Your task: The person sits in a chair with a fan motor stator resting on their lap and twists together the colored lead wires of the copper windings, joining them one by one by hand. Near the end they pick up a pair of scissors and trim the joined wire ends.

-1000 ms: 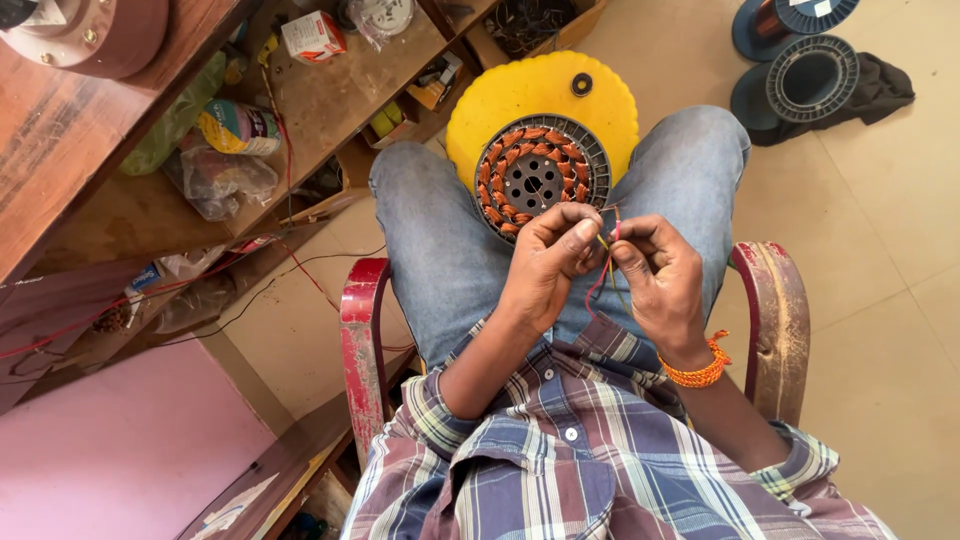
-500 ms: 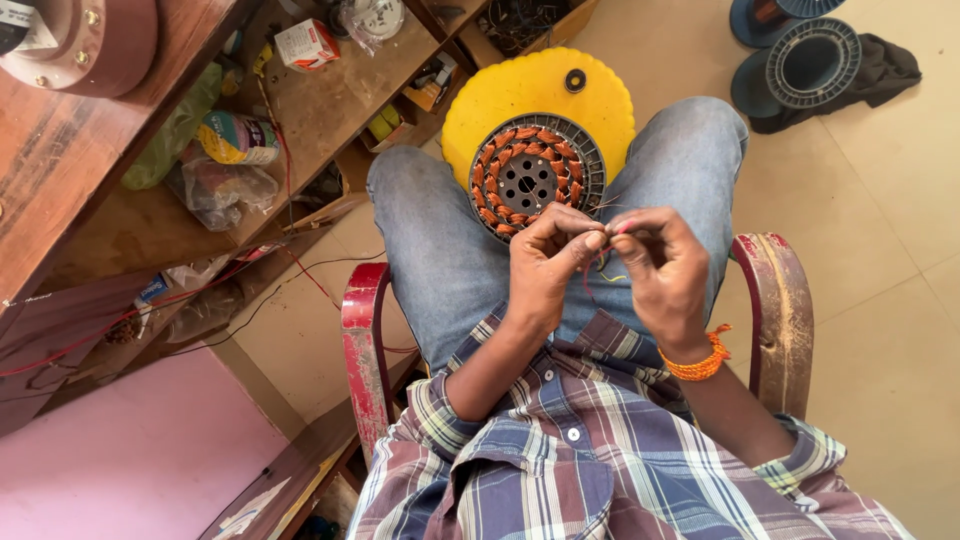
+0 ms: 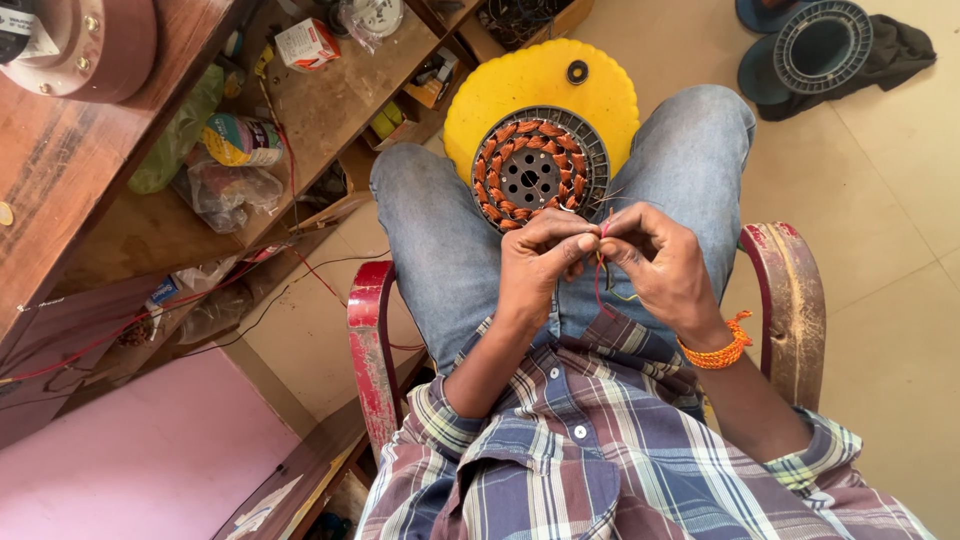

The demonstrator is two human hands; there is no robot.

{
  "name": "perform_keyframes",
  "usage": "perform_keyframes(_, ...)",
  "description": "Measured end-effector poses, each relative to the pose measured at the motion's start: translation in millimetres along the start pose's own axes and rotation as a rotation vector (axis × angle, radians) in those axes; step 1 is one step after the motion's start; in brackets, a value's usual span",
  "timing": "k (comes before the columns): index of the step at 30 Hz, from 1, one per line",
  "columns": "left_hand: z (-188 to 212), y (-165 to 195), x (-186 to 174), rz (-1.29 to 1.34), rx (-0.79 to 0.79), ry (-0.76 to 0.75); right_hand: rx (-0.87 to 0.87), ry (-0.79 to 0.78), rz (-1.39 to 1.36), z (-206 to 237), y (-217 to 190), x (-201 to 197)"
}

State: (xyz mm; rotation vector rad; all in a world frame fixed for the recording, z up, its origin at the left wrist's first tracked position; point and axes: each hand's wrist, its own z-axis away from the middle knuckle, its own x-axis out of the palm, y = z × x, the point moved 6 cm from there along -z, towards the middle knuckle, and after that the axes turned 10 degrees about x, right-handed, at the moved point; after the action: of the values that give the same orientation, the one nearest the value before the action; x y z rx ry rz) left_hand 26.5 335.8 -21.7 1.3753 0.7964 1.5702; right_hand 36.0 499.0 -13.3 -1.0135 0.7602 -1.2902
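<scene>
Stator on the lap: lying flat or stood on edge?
Flat. The stator rests on the knees, ring of copper coils and centre holes facing up.

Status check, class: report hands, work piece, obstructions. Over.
Left hand and right hand pinching thin wires together. Copper-wound stator on lap. Nothing in the way.

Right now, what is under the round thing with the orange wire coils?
The coil ring sits on a yellow round disc, which rests on the person's knees in blue jeans. The left hand covers its near edge, so that part and the disc under it stay hidden.
</scene>
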Motion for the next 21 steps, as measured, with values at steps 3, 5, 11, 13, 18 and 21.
perform_keyframes(3,0.3,5.0,-4.5,-0.030,-0.002,-0.064,0.037,-0.012,0.029,-2.1,1.7,6.1)
perform_keyframes(5,0.3,6.2,-5.4,0.024,0.019,-0.078,0.041,0.002,0.018,-3.8,-1.3,9.5)
perform_keyframes(11,-8.5,2.2,-15.8,0.299,0.061,0.057,-0.178,0.119,-0.213,-1.6,-32.4,5.2)
perform_keyframes(13,-11.6,1.5,-14.8,0.328,0.074,0.038,-0.167,0.107,-0.115,-1.4,-35.1,10.4)
perform_keyframes(18,-11.4,-2.9,-11.6,0.275,0.013,0.027,-0.224,0.145,0.216,-1.4,-33.4,23.0)
perform_keyframes(21,-8.9,-3.8,-9.0,0.276,-0.018,0.012,-0.203,0.161,0.229,-2.1,-29.0,23.3)
